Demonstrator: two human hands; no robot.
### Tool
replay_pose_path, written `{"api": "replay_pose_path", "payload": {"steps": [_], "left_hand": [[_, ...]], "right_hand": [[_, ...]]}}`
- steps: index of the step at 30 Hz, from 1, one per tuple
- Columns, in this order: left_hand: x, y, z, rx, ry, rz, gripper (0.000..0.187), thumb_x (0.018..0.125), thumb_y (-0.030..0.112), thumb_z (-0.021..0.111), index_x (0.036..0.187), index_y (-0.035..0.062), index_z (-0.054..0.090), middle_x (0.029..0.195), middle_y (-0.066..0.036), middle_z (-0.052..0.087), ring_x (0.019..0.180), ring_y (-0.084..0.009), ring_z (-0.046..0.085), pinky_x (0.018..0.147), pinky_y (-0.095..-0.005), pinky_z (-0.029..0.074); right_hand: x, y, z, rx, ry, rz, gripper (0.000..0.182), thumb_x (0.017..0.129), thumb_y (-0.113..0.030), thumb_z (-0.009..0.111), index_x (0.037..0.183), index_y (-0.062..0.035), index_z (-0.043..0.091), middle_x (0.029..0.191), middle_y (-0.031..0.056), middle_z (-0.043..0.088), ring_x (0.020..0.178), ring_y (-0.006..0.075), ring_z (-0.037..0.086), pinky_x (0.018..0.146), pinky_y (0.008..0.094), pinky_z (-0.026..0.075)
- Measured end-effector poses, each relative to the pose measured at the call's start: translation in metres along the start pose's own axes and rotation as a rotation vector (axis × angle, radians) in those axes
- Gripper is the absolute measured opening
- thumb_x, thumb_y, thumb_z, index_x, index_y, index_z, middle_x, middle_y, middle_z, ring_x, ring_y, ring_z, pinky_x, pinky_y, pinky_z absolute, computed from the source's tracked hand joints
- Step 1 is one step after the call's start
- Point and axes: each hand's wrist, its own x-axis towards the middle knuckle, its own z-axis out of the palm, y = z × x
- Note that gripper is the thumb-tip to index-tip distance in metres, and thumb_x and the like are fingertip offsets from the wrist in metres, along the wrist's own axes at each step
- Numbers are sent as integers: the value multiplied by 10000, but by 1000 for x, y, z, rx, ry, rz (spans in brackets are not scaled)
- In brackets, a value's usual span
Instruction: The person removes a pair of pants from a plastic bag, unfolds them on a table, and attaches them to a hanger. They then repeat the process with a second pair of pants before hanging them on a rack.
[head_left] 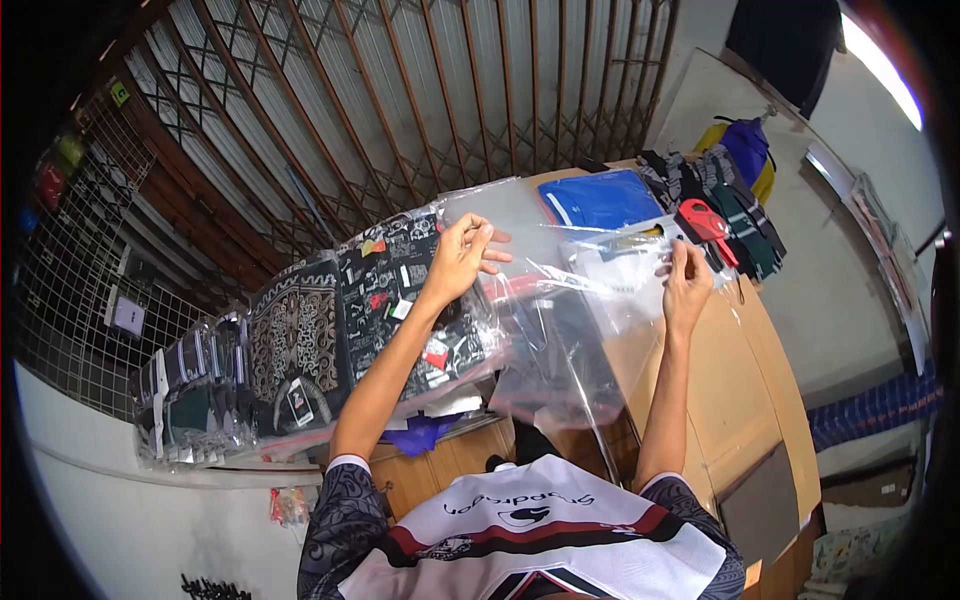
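Observation:
A clear plastic bag point(562, 345) hangs stretched between my two hands, above the table edge. My left hand point(463, 258) pinches its upper left side between thumb and forefinger, with the other fingers spread. At the bag's upper right, my right hand point(687, 284) has its fingertips pressed together on the plastic. Just beyond my right hand lies a red tape dispenser point(704, 222). Past the bag is a folded blue item in clear wrap point(605, 198). A black-and-white printed cloth in plastic point(385, 280) lies beneath and left of my left hand.
Folded brown-patterned cloth point(292, 335) and several wrapped dark garments point(195, 385) line the left. Cardboard point(735, 375) covers the table on the right. Dark striped textiles point(735, 200) are piled at the back right. A folding metal gate point(420, 100) stands behind.

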Motion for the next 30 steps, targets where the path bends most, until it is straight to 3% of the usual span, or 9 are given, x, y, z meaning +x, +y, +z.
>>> {"api": "replay_pose_path", "payload": {"steps": [9,11,13,14,15,17,20,25,30], "left_hand": [[157,-83,-71,106,217,-135,249,1096,227,477,1114,-12,544,1134,-187,698,996,-283,738,776,-340,625],[185,-103,-91,103,284,-200,258,1092,224,487,1126,-23,552,1135,-175,683,1046,-275,713,819,-348,619],[208,-117,-109,120,352,-280,260,1096,225,476,1130,-21,551,1154,-174,663,1065,-278,702,863,-356,611],[219,-125,-117,104,378,-332,266,1095,221,477,1130,-31,556,1152,-163,650,1087,-273,683,890,-359,602],[228,-134,-125,122,393,-373,259,1093,218,481,1132,-26,559,1148,-156,649,1080,-264,681,887,-356,602],[245,-156,-140,154,416,-456,246,1090,211,487,1137,-17,565,1139,-142,648,1065,-246,675,880,-348,602],[268,-208,-170,132,416,-619,223,1062,214,525,1155,20,584,1110,-109,642,992,-215,665,868,-355,595],[286,-245,-189,125,445,-782,204,1036,203,548,1165,52,597,1130,-101,628,951,-260,681,851,-399,602],[298,-263,-203,183,583,-869,220,1024,205,564,1187,60,593,1158,-101,617,930,-303,707,822,-423,618]], "right_hand": [[143,113,167,-114,-171,51,272,1012,-247,660,1023,17,722,700,40,633,586,93,624,545,275,463],[166,129,201,-166,-205,-31,326,993,-287,668,1131,5,710,861,167,737,803,249,730,738,347,550],[172,126,233,-154,-174,-40,439,979,-290,672,1281,26,627,1126,253,705,1048,359,685,922,406,523],[169,128,243,-267,-154,-219,562,972,-283,673,1395,51,516,1346,280,593,1227,412,577,1054,435,445],[159,124,252,-229,-173,-218,579,962,-252,673,1408,68,492,1403,285,543,1294,430,513,1107,451,395],[120,107,259,-233,-310,-156,607,922,-217,706,1411,66,485,1384,287,550,1295,446,504,1097,492,391],[8,155,279,-408,-609,-131,862,875,-475,734,1534,-49,377,1520,298,410,1408,499,363,1108,674,285],[-63,137,266,-589,-965,42,1001,848,-634,682,1572,-54,305,1571,391,224,1435,634,182,1047,825,173],[-72,184,255,-702,-1087,125,1104,740,-487,844,1587,-66,275,1596,408,107,1454,650,81,1031,856,143]]}}
